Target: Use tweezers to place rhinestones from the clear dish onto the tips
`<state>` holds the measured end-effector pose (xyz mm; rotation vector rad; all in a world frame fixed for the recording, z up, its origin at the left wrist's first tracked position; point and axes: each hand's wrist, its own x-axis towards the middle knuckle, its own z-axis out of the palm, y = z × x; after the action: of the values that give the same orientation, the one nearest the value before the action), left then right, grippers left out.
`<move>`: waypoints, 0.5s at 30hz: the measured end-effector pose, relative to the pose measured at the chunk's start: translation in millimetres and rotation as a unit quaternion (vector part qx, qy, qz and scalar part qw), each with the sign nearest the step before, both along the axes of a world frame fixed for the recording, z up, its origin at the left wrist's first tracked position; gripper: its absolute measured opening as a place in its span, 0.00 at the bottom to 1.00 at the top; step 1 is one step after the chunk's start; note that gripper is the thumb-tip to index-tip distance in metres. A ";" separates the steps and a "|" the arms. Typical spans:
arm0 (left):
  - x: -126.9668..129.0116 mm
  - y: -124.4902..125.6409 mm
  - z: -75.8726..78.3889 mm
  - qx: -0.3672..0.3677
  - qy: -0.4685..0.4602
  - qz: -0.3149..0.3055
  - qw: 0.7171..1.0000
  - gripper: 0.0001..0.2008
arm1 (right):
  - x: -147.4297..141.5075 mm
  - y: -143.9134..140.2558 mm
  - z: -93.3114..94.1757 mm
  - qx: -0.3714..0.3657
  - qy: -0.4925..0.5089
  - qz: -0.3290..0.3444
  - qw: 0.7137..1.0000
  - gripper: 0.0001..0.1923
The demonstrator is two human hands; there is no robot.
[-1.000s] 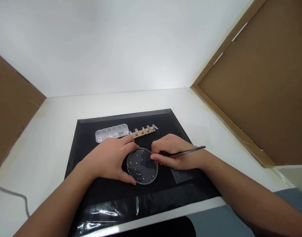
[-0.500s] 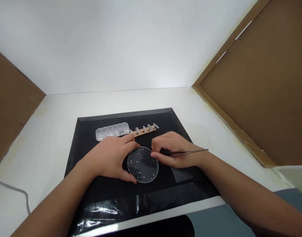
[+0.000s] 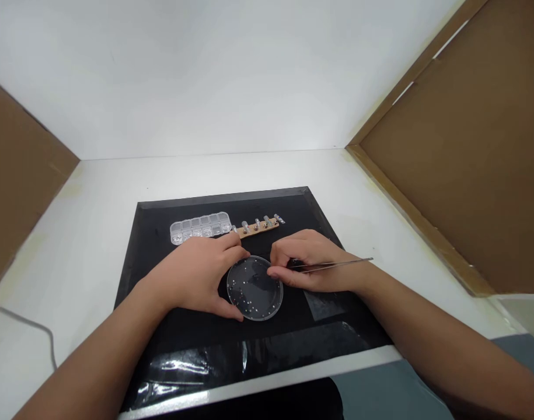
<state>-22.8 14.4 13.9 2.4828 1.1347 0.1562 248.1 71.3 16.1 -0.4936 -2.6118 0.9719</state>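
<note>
A round clear dish (image 3: 255, 288) holding several tiny shiny stones lies on a black mat (image 3: 162, 274). My left hand (image 3: 192, 278) cups the dish's left rim with thumb and fingers. My right hand (image 3: 313, 265) grips slim metal tweezers (image 3: 337, 264), whose tip is hidden behind my fingers at the dish's right edge. Behind the hands lie a clear compartment box (image 3: 200, 227) of stones and a wooden strip (image 3: 257, 227) carrying several nail tips.
The mat lies on a white table (image 3: 87, 233) with brown cardboard panels at the left (image 3: 17, 186) and right (image 3: 468, 146). A grey cable (image 3: 35, 332) crosses the table at far left. A small clear sheet (image 3: 322, 303) lies on the mat under my right wrist.
The tweezers have lowered to lie flatter, and my right hand has drawn slightly toward the dish's right rim. The left hand keeps its hold on the dish.
</note>
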 end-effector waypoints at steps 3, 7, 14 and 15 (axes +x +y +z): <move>0.2 0.1 0.3 0.001 0.003 -0.001 1.000 0.41 | 0.1 0.7 -0.7 0.000 0.003 -0.002 1.000 0.18; 0.9 0.4 0.7 0.001 0.002 0.000 1.000 0.41 | 0.1 0.9 0.0 -0.003 0.000 -0.005 1.000 0.18; 0.3 -0.1 0.2 -0.003 0.001 0.003 1.000 0.42 | -0.5 0.2 3.0 -0.014 -0.008 -0.014 1.000 0.18; 0.4 -0.1 0.3 -0.003 0.001 0.003 1.000 0.42 | -0.7 0.0 2.9 -0.015 -0.007 -0.014 1.000 0.18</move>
<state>-22.4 14.3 14.2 2.4757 1.1413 0.1518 247.5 71.3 19.0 -0.5461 -2.5984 1.0038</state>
